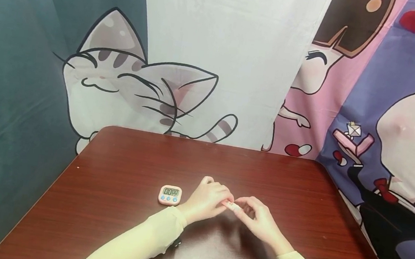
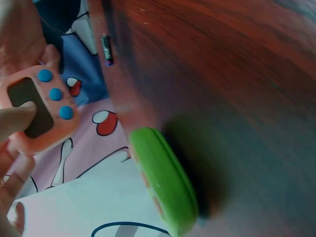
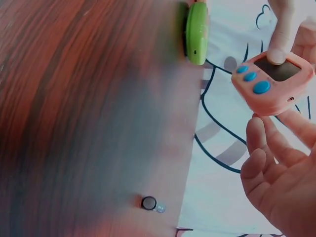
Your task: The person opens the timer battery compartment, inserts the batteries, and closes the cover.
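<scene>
A pink kitchen timer (image 2: 59, 121) with three blue buttons and a blank dark screen is held between both hands. My left hand (image 1: 207, 200) grips it, its thumb lying across the screen in the left wrist view. The right hand (image 1: 264, 223) holds the other side, with fingers (image 3: 284, 148) touching the underside in the right wrist view. In the head view only a pale narrow part of the held timer (image 1: 233, 206) shows. Left of the hands, another timer (image 1: 170, 195) lies face up, reading zeros.
Both wrist views show a rounded green case (image 2: 165, 180) (image 3: 197, 34) on the brown table (image 1: 132, 151); whether it is the second timer, I cannot tell. A small dark battery (image 2: 106, 49) also lies there. A cartoon-printed curtain (image 1: 240, 43) hangs behind.
</scene>
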Demonstrator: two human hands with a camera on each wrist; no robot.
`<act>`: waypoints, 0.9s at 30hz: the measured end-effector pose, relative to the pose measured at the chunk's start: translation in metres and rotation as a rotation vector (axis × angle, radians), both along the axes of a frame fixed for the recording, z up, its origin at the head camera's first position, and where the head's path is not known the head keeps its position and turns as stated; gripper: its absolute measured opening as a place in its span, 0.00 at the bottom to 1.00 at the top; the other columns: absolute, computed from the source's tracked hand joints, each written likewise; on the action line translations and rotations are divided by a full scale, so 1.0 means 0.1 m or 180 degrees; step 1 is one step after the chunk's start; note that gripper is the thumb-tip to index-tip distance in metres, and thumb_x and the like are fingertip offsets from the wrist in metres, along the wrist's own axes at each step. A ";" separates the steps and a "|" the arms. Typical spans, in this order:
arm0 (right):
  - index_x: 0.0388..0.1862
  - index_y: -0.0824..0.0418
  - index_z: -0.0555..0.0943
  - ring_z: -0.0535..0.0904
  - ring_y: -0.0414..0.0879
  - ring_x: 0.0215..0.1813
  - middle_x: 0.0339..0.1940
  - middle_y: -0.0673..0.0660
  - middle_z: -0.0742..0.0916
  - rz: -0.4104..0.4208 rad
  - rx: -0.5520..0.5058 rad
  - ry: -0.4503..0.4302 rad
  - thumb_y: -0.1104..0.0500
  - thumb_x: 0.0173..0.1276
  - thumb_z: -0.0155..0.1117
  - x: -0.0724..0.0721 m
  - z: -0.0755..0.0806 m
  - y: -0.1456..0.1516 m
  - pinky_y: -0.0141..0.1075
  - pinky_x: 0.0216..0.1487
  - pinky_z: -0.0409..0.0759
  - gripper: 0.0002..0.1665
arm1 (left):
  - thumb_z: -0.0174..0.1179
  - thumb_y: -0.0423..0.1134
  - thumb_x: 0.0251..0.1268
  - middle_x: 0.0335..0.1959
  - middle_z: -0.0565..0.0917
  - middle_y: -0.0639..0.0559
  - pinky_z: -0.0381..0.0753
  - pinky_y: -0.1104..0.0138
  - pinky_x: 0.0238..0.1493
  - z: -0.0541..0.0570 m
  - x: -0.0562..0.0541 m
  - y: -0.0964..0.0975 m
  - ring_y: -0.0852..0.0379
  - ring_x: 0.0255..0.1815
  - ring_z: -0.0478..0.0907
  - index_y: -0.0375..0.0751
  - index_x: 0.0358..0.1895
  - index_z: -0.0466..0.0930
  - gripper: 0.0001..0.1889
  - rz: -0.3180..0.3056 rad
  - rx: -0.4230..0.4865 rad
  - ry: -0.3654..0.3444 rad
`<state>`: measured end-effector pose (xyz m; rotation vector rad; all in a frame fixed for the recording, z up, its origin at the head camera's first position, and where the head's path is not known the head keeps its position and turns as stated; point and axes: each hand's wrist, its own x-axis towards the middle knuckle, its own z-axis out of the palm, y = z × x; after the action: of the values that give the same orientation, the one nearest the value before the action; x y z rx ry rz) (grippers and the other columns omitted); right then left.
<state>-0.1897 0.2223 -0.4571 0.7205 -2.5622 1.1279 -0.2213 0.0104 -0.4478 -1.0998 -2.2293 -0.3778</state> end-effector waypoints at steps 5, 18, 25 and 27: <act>0.43 0.60 0.83 0.77 0.38 0.28 0.29 0.50 0.85 -0.0508 -0.0424 -0.0861 0.53 0.71 0.57 -0.01 0.07 -0.02 0.30 0.30 0.75 0.14 | 0.67 0.41 0.48 0.34 0.84 0.66 0.68 0.60 0.47 0.00 -0.01 -0.03 0.64 0.37 0.78 0.56 0.34 0.82 0.08 -0.0134 0.0230 0.0413; 0.32 0.60 0.79 0.78 0.36 0.22 0.22 0.50 0.85 0.0242 -0.1679 -0.3055 0.44 0.74 0.47 -0.01 0.16 0.01 0.27 0.25 0.74 0.23 | 0.68 0.38 0.46 0.36 0.85 0.63 0.70 0.60 0.45 -0.03 -0.02 -0.05 0.64 0.40 0.80 0.54 0.32 0.82 0.09 -0.0235 0.0481 0.0809; 0.31 0.56 0.79 0.77 0.35 0.22 0.21 0.47 0.84 0.0553 -0.1744 -0.3140 0.53 0.73 0.50 -0.01 0.13 0.03 0.26 0.26 0.74 0.15 | 0.67 0.36 0.47 0.37 0.85 0.63 0.70 0.59 0.45 -0.02 -0.02 -0.07 0.64 0.41 0.80 0.53 0.33 0.82 0.09 -0.0315 0.0420 0.0906; 0.30 0.56 0.79 0.77 0.34 0.22 0.21 0.47 0.83 0.0576 -0.1723 -0.3097 0.53 0.73 0.51 -0.01 0.13 0.02 0.26 0.26 0.74 0.14 | 0.67 0.37 0.47 0.37 0.85 0.63 0.69 0.59 0.45 -0.03 -0.02 -0.07 0.64 0.42 0.80 0.54 0.33 0.82 0.09 -0.0305 0.0417 0.0916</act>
<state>-0.1905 0.2243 -0.4438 0.2824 -2.6053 2.5941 -0.2232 0.0030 -0.4506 -1.1176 -1.8794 -0.3742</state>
